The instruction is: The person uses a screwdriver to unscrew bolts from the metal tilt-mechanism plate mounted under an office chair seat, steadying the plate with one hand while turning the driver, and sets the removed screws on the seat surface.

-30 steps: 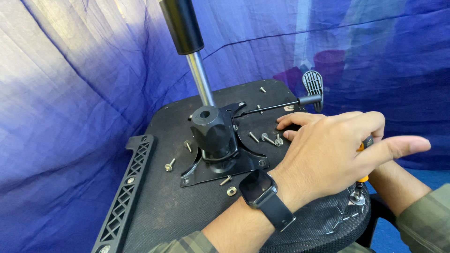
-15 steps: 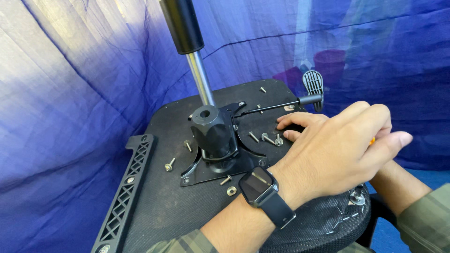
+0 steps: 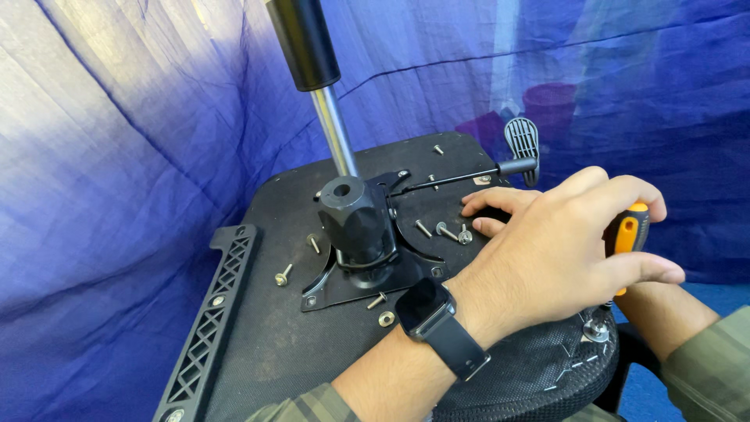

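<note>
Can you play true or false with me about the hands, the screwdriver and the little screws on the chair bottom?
1. The left hand is wrapped around an orange and black screwdriver. True.
2. The watch is on the right wrist. False: it sits on the left wrist.
3. Loose screws lie on the black chair underside. True.
4. The shiny metal post lies flat on the board. False: it stands up from the black mechanism.
5. The right hand rests its fingers on the board beside the screws. True.
6. The cloth behind is red. False: it is blue.
</note>
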